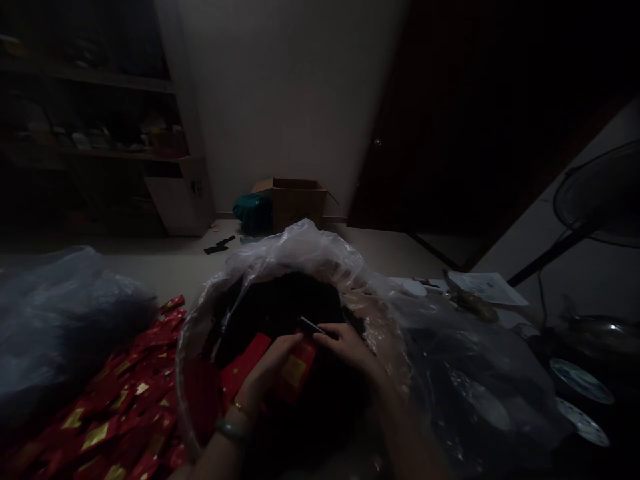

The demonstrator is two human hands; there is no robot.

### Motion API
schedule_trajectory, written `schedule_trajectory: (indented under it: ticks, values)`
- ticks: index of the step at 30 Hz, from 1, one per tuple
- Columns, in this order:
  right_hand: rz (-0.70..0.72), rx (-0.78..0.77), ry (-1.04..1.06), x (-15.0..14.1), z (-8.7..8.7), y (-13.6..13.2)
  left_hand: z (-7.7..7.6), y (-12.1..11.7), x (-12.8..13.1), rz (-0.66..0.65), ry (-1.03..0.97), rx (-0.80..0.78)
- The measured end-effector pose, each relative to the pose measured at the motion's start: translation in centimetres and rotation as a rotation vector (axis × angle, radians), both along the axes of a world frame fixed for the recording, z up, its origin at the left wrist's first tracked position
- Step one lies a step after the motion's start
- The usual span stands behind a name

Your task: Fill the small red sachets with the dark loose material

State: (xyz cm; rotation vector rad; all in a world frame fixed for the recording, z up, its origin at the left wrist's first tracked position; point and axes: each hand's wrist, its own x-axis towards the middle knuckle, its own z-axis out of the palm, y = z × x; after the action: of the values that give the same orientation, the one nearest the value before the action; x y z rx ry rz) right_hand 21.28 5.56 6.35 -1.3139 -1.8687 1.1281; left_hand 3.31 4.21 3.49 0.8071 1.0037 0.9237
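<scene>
Biggest first: open plastic-lined container (393, 327), lower centre, dark loose contents (280, 300) inside; exact material can't be read in this light. Its film rim looks thin and floppy, likely to snag wrists. Cloudy plastic bag (65, 307) at left edge, beside a heap of red packets (125, 387), lower left; they look light and slippery, prone to slide. Fan (600, 193) at right edge, cardboard box (299, 200) upper centre by the wall, both well apart from the hands. Plates (581, 381) lower right, breakable, beyond the right forearm. Held red packet (296, 373) is just below frame centre, over the container: judged light, soft-walled, easy to crease, slick if foil. Best grip is both side edges near the top, no squeezing the middle. Left hand (273, 357) has its fingers closed in at the packet's upper end; exact fingertip contact I can't tell. Second red packet (247, 365) lies just beside that hand, crowding it. Smallest: slim pale-edged tool (312, 325) at the packet top, pinched by thumb and fingers of the right hand (347, 343). Looks stiff, light; hold the near end, keep its edge off the packet wall.
</scene>
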Motion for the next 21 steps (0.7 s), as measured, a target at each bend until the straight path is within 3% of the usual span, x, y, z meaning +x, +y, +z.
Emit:
schedule_trajectory:
  ticks: [3, 7, 9, 13, 21]
  values:
    - [-0.140, -0.026, 0.051, 0.3, -0.3, 0.3, 0.3, 0.0, 0.1, -0.003, 0.007, 0.054]
    - [-0.320, -0.109, 0.157, 0.3, -1.3, 0.8, 0.3, 0.1, 0.2, 0.123, -0.005, 0.171]
    - [-0.318, -0.109, 0.256, -0.3, -1.9, 0.9, 0.0, 0.2, 0.3, 0.173, 0.004, 0.175]
    - [-0.287, -0.111, 0.413, -2.2, -2.4, 0.5, -0.9, 0.4, 0.6, 0.156, -0.015, 0.151]
    - [-0.255, -0.131, 0.399, -1.8, -1.4, 0.2, -0.9, 0.3, 0.2, 0.085, -0.080, 0.092]
